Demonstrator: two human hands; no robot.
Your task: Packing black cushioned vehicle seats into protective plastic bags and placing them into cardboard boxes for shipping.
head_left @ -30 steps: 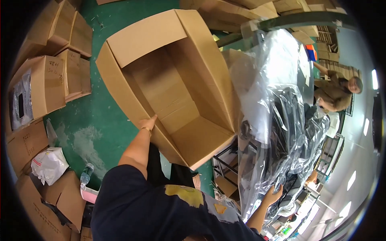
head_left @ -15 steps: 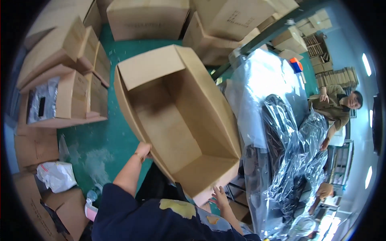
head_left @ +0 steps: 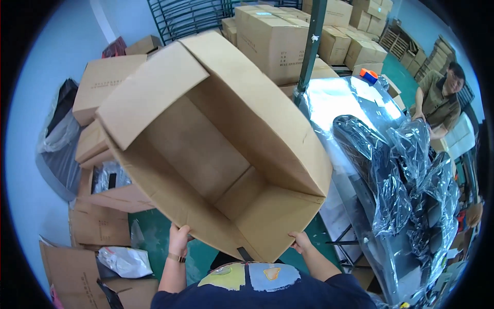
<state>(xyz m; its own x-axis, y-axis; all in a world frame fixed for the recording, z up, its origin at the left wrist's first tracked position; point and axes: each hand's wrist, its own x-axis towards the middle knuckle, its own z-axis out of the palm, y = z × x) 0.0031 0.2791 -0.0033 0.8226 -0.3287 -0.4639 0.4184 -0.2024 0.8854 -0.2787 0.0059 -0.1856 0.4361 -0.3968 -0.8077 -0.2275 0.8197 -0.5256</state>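
A large empty cardboard box [head_left: 260,121] is tilted up in front of me, its opening toward me and one flap [head_left: 154,92] standing out at its far left end. My left hand [head_left: 178,240] grips the near left edge, its thumb along the board and its other fingers partly hidden behind. On the near right corner my right hand [head_left: 300,242] is closed on the edge, fingertips mostly out of sight under the board. A strip of dark tape [head_left: 244,253] hangs at the near edge between my hands.
To the right, a table [head_left: 329,110] carries dark parts in clear plastic [head_left: 386,180]; a person [head_left: 437,100] stands behind it. A green post [head_left: 312,49] rises at the table's far corner. Stacked cartons [head_left: 272,46] stand at the back, more cartons [head_left: 105,85] and a white bag [head_left: 126,261] on the left.
The box has been lifted and tilted up, its opening turned more toward me. My right hand, spread near its corner before, now grips it. My view has risen, and the co-worker's arms have moved.
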